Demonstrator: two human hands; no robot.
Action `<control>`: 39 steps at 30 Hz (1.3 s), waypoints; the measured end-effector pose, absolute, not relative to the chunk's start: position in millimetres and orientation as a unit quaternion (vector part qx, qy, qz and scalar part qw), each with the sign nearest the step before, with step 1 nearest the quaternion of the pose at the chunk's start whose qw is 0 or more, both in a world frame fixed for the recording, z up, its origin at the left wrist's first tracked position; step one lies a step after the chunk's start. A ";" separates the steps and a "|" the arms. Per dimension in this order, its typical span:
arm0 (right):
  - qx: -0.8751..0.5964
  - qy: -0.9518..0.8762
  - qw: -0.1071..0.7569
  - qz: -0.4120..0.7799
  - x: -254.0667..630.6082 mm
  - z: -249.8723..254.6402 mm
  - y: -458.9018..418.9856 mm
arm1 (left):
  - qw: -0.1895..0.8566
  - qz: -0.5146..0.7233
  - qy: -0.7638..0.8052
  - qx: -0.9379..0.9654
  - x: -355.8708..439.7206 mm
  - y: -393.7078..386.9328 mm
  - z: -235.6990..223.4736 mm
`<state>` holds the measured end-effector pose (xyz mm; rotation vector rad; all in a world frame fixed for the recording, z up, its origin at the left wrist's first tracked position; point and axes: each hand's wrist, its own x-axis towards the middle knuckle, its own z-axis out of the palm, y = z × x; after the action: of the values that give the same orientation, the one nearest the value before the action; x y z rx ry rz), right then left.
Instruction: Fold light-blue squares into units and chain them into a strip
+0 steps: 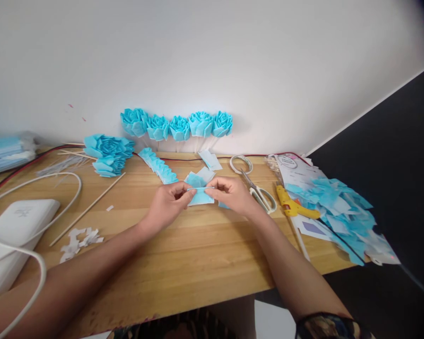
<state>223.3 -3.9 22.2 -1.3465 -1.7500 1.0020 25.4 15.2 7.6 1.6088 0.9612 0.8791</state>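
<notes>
A small light-blue sheet (200,197), fabric-like or paper, is stretched between my hands above the wooden table. My left hand (167,202) pinches its upper left corner, thumb against fingers. At the upper right corner, my right hand (231,193) grips it the same way. Just beyond the fingers lie loose pale-blue pieces (205,175), partly hidden by the hands. A row of folded blue petals (158,165) runs back and to the left from my left hand. Scissors (259,192) with white handles rest to the right of my right hand, near a tape roll (240,164).
Several blue flowers (179,128) on sticks lean against the wall; more blue flowers (109,148) lie at left. A yellow glue gun (295,203) sits by a heap of blue pieces (339,207). A white box-like device (19,235), cable, thin stick (88,208) and paper scraps (79,242) occupy the left.
</notes>
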 end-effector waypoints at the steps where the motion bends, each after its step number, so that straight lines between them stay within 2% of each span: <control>1: -0.520 -0.673 0.356 0.386 224.2 21.5 -3.4 | 0.511 0.363 0.401 0.668 25.4 15.5 7.4; 11: -0.502 -0.651 0.393 0.413 227.9 24.8 -1.7 | 0.521 0.374 0.408 0.650 23.7 16.3 7.6; 19: -0.485 -0.651 0.363 0.456 228.7 28.9 -3.1 | 0.505 0.382 0.421 0.650 21.9 19.0 3.8; 28: -0.502 -0.645 0.397 0.417 234.7 22.7 2.2 | 0.527 0.391 0.413 0.632 23.4 17.6 8.1; 33: -0.574 -0.609 0.433 0.335 266.7 17.3 14.9 | 0.540 0.415 0.411 0.606 22.4 17.3 9.1; 39: -0.688 -0.651 0.288 0.142 292.5 0.1 22.7 | 0.541 0.416 0.406 0.608 23.5 15.1 8.1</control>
<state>292.5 22.7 0.1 -1.8371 -1.7369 0.3805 23.5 15.1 8.1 1.4452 0.9638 0.9888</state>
